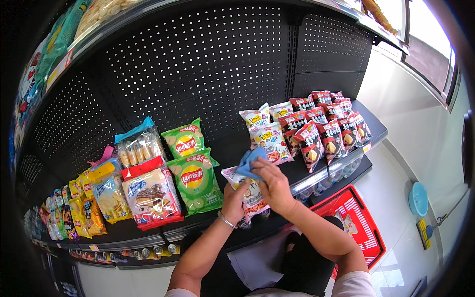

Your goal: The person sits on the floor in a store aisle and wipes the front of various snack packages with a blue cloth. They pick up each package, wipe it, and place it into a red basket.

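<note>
My left hand (235, 200) grips a white-and-pink snack bag (254, 198) by its left side, in front of the shelf edge. A blue cloth (249, 163) is in my right hand (272, 182), pressed against the top of that bag. Just behind, similar white snack bags (272, 143) stand on the black shelf. To their right are rows of red-and-black snack bags (310, 144). Left of my hands, green Lay's chip bags (195, 180) stand one behind the other. My fingers hide part of the held bag.
Bagged wafers (150, 195) and other snacks line the shelf at left. Drink cans (148, 253) and bottles (323, 185) sit on the shelf below. A red plastic basket (378, 237) is on the floor at right. Beyond it are a blue basin (418, 199) and a yellow mop head (423, 234).
</note>
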A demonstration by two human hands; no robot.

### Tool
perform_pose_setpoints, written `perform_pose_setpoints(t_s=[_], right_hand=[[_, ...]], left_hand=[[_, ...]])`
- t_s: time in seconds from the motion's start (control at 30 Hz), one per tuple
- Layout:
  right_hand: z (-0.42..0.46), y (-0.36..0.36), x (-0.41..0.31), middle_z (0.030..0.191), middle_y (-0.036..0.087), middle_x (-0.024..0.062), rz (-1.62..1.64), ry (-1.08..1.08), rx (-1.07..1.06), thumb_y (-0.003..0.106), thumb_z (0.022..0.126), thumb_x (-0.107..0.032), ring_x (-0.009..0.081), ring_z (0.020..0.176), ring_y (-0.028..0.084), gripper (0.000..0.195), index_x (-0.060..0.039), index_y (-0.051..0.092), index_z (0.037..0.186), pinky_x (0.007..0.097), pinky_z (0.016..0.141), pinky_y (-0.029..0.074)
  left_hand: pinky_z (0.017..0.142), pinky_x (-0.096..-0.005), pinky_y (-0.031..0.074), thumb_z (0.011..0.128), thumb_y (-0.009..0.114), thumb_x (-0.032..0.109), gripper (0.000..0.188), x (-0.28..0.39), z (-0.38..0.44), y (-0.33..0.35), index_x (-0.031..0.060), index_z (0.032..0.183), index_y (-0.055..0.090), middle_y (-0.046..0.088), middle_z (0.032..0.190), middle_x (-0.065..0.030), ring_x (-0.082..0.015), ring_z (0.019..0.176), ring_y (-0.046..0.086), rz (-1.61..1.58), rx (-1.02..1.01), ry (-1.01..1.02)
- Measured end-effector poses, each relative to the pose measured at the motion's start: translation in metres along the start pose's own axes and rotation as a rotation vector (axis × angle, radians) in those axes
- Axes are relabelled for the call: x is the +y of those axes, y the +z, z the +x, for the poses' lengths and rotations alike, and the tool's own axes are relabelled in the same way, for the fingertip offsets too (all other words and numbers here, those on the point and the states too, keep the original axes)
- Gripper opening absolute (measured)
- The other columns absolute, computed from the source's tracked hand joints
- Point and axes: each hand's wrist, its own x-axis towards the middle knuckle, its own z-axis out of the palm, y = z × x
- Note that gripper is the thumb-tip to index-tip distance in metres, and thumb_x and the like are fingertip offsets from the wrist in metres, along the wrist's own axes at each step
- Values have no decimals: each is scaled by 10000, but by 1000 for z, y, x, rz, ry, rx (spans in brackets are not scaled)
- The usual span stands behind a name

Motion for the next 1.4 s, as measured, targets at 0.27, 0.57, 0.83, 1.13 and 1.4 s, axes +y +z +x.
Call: perform_pose_setpoints(t_s=[0.27, 0.57, 0.83, 1.13, 1.4], right_hand=[[-28, 12, -39, 1370, 549, 130, -74, -157, -222, 667, 710, 18, 330, 1336, 475, 371, -60, 632, 1071, 460, 1058, 373], [-17, 6, -9, 1442, 468, 197, -92, 149, -63, 671, 847, -145, 382, 1276, 493, 550, -17, 445, 1332, 454, 1026, 400], [-12, -9, 21, 1152, 658, 149, 517, 600, -347, 700, 928, -250, 223, 1055, 639, 633, 67, 399, 1386, 323, 916, 498], [-9, -16, 22, 984, 698, 132, 561, 707, -67, 776, 859, -238, 195, 848, 669, 614, 69, 487, 1305, 335, 785, 537], [-25, 6, -41, 1466, 417, 254, -40, 42, -148, 649, 875, -158, 430, 1311, 441, 619, -28, 424, 1438, 477, 1076, 365]], left_hand=[[1044, -479, 476, 999, 421, 577, 648, 8, 21, -38, 45, 1359, 500, 605, 1296, -174, -318, 1171, 613, -370, -41, -92], [938, -397, 540, 1031, 441, 476, 536, 13, 7, -1, 43, 1344, 492, 630, 1250, -117, -235, 1108, 648, -285, 56, 61], [941, -399, 535, 1024, 467, 450, 505, 22, 5, -6, 39, 1310, 526, 646, 1230, -124, -251, 1093, 656, -289, 19, 23], [975, -366, 471, 1014, 526, 392, 439, 22, 19, -22, 77, 1319, 504, 611, 1252, -78, -190, 1154, 587, -5, 59, 195], [1085, -445, 429, 1017, 259, 547, 652, 7, 16, -29, 67, 1421, 441, 538, 1386, -159, -289, 1242, 559, -231, 3, 44]])
